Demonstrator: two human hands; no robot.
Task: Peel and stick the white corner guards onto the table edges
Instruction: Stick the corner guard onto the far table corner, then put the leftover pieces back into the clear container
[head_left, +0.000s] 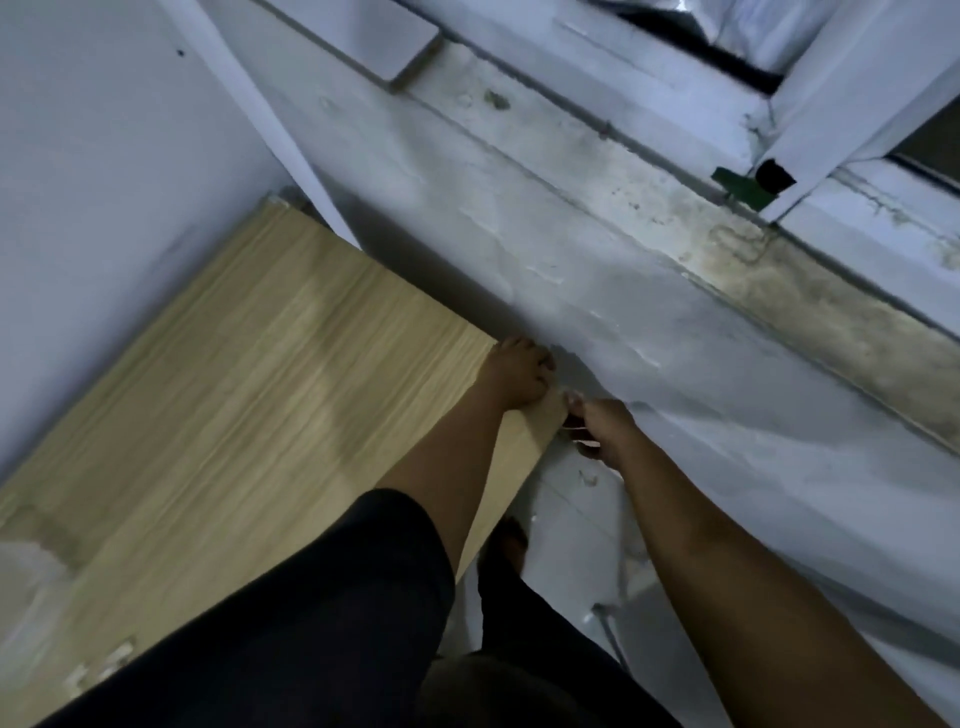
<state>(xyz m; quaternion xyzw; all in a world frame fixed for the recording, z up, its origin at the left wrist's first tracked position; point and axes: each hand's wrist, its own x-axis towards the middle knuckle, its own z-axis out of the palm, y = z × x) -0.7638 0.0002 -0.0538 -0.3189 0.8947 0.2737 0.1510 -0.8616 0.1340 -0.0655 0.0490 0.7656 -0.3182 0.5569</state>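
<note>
My left hand (519, 374) sits curled on the far corner of the wooden worktop (249, 374), right against the wall (597, 322). My right hand (605, 428) pinches something small and whitish just off that corner, probably the corner guard (574, 401), too blurry to be sure.

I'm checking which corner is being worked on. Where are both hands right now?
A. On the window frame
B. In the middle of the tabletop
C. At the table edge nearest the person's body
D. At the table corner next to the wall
D: the left hand rests on the wooden table at its corner by the wall, and the right hand is just beside that corner.
</note>
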